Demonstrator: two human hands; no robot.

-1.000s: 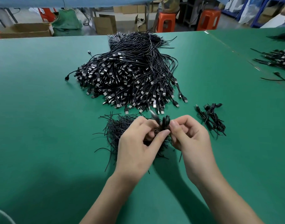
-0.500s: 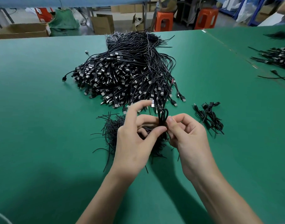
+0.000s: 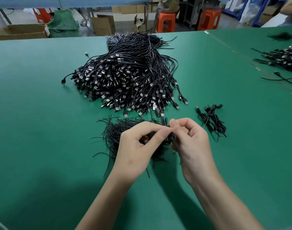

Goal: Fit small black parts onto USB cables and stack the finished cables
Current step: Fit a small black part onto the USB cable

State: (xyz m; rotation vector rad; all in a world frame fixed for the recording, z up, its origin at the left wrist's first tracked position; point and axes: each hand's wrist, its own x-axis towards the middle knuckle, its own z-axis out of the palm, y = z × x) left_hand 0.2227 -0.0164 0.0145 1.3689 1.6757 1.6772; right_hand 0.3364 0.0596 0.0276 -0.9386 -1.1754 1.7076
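A big heap of black USB cables [image 3: 128, 77] lies in the middle of the green table [image 3: 42, 130]. In front of it is a pile of thin black tie strips [image 3: 118, 130]. My left hand [image 3: 138, 150] and my right hand [image 3: 191, 141] meet above that pile and pinch one folded black cable [image 3: 165, 122] between their fingertips; its USB plug [image 3: 161, 112] sticks up behind them. A small stack of bundled cables [image 3: 211, 120] lies to the right of my right hand.
More black cables [image 3: 281, 58] lie on the adjoining table at the far right. Beyond the table's far edge stand cardboard boxes [image 3: 21, 31], a green sack [image 3: 63, 24] and two orange stools [image 3: 208, 19].
My left index finger, raised half a second ago, has curled down onto the cable. The cable's loop now sits lower between my fingertips. Both hands stay over the strip pile.
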